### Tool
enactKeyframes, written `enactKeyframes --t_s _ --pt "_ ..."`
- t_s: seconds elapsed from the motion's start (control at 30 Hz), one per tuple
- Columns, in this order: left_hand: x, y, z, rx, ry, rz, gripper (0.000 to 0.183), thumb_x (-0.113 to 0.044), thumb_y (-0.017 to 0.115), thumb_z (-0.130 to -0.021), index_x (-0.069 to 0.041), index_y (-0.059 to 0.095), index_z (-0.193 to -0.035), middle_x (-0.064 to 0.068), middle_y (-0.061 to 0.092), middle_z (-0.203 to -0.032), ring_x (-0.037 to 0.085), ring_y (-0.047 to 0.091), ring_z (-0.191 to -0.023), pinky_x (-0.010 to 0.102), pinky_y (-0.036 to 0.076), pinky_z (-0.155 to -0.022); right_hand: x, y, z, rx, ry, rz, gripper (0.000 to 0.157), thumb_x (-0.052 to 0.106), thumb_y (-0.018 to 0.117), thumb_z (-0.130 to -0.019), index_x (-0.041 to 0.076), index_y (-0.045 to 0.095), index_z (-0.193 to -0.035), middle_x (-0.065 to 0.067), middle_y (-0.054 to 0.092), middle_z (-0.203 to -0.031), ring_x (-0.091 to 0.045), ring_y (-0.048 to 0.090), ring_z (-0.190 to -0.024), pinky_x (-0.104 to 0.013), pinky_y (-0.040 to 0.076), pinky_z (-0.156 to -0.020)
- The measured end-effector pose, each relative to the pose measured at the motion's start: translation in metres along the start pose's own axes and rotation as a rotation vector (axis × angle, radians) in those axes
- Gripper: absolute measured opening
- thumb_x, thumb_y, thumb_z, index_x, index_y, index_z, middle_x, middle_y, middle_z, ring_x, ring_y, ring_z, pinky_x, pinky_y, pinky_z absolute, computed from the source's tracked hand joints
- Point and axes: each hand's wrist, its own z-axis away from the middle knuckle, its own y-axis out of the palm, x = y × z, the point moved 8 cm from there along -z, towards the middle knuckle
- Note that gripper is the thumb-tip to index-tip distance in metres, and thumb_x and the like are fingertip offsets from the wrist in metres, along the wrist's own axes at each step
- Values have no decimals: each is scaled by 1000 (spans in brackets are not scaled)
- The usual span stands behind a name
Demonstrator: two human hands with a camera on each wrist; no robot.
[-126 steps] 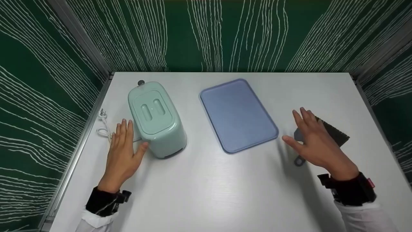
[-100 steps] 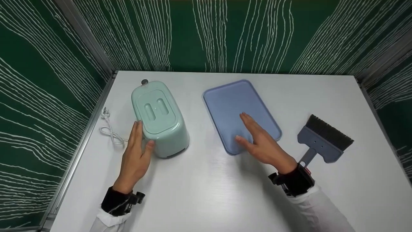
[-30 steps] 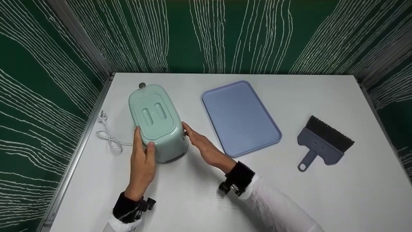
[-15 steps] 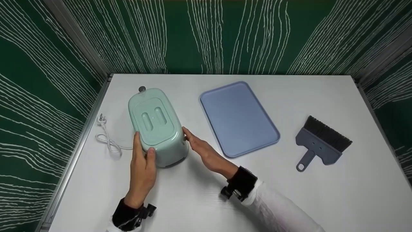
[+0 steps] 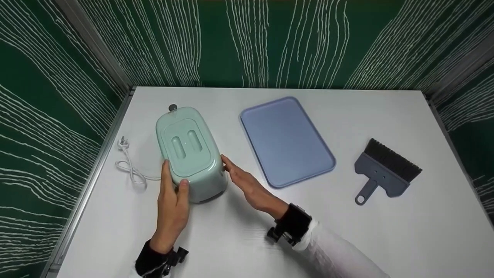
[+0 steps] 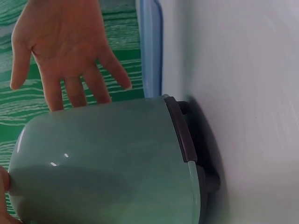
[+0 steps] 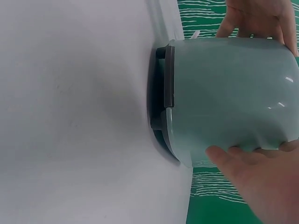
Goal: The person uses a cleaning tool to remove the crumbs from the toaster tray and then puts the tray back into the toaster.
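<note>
Fingers of the left hand (image 5: pixel 172 212) lie along the mint toaster (image 5: pixel 189 154) at its 7 o'clock, thumb apart on the near end; how far the tips curl is hidden. Right hand (image 5: pixel 251 188) at its 4 o'clock, fingers spread and nearly straight against the side, nothing pinched. Toaster is at 10 o'clock on the bench (image 5: pixel 424 239); can't tell if its base is fully down. Main risk, I'd judge: glossy shell, flat contact, so too little squeeze lets it slip or twist. Both hands sit toward the near half, so a lift would probably let the far end dip. Cord (image 5: pixel 131 170) at the toaster's 8 to 9 o'clock runs in by the left fingers; could snag there and drag the plug (image 5: pixel 123 143). Brush (image 5: pixel 386 170), well apart at 3 o'clock, low risk unless the right sleeve (image 5: pixel 343 255) sweeps wide. Tray (image 5: pixel 287 143), nearer at 3 o'clock, could get knocked if the toaster swings right. Knob (image 5: pixel 173 107) at 11 o'clock sticks out and might catch something.
</note>
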Motion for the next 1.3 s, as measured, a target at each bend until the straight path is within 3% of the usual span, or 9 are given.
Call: enactKeyframes --t_s 0.27,0.63,0.73,0.87,1.0,1.13,1.3 --pt "-1 2 6 5 -9 -11 72 -30 48 -112 -11 8 -168 9 10 -174 25 15 -158 53 24 -124 0 1 8 -7 3 13 64 52 23 -113 21 15 -169 0 17 -173 -25 23 -157 -54 17 -127" --pt "-4 2 11 0 0 -1 72 -28 49 -112 -10 8 -168 8 9 -174 25 15 -158 54 25 -123 -3 2 13 -20 -6 -5 59 44 25 -115 21 17 -169 -1 20 -173 -25 23 -156 -55 17 -126" --pt "-4 2 12 -2 -2 9 72 -27 49 -111 -10 8 -168 8 9 -174 24 15 -158 53 25 -124 -3 2 14 -37 -4 -34 60 41 33 -114 21 18 -168 -1 22 -172 -25 24 -156 -56 20 -126" --pt "-3 2 12 -10 1 37 72 -27 51 -111 -10 10 -168 8 10 -174 25 16 -158 54 27 -123 -9 2 10 -117 21 -63 64 33 51 -111 15 26 -167 -6 28 -170 -27 33 -152 -53 35 -120" --pt "-3 3 12 -19 7 66 73 -27 52 -111 -11 11 -168 8 11 -174 25 17 -157 54 28 -122 -28 5 9 -249 136 -23 68 26 66 -103 5 38 -161 -14 38 -164 -33 47 -143 -49 48 -109" --pt "-2 4 12 -21 16 78 72 -26 53 -111 -11 11 -168 8 11 -174 24 17 -158 51 26 -123 -48 8 12 -357 229 -42 65 18 71 -96 -7 45 -151 -23 51 -150 -36 57 -132 -44 54 -102" --pt "-1 3 13 -25 17 78 72 -25 53 -110 -11 12 -168 8 11 -174 24 16 -158 51 26 -123 -58 16 13 -400 243 -110 58 5 70 -91 -15 51 -141 -24 67 -125 -26 69 -102 -34 60 -81"
